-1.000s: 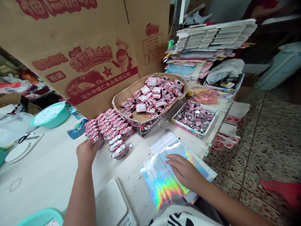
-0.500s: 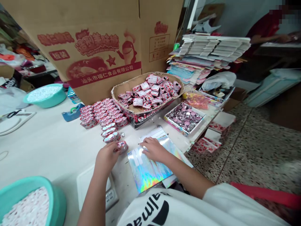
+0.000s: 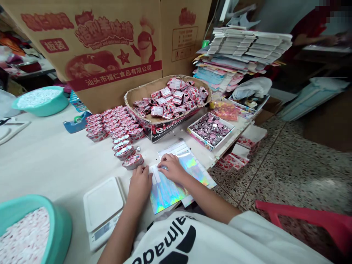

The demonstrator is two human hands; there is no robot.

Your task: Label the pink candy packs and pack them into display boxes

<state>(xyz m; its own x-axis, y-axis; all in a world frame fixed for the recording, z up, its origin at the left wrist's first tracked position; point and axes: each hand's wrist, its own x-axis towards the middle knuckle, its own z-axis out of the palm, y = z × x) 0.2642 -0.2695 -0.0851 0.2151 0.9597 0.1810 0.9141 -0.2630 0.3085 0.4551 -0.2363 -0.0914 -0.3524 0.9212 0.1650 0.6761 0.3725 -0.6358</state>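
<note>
My left hand (image 3: 140, 182) rests by the left edge of a shiny rainbow-silver sheet (image 3: 168, 194), fingers stretched out and holding nothing I can see. Just beyond its fingertips stands a small red-and-white patterned packet (image 3: 133, 161) with a pink round cap on top. My right hand (image 3: 172, 167) lies over the sheet, thumb and fingers pinched together near white label strips (image 3: 155, 173); what is between them is too small to make out. Similar packets (image 3: 117, 123) stand in close rows behind, the nearer ones with silvery-white tops.
A cut-down carton (image 3: 154, 130) holds loose packets. Beside it, a shallow box (image 3: 211, 145) contains pink and silver caps. A white scale (image 3: 103, 203), a teal basin (image 3: 59, 227) and a blue tape dispenser (image 3: 75, 124) stand leftward. A red stool (image 3: 302, 212) is at right.
My left hand has let go of the capped packet and moved right to the sheet's edge. My right hand has drawn slightly nearer to it. The view has shifted, uncovering the scale.
</note>
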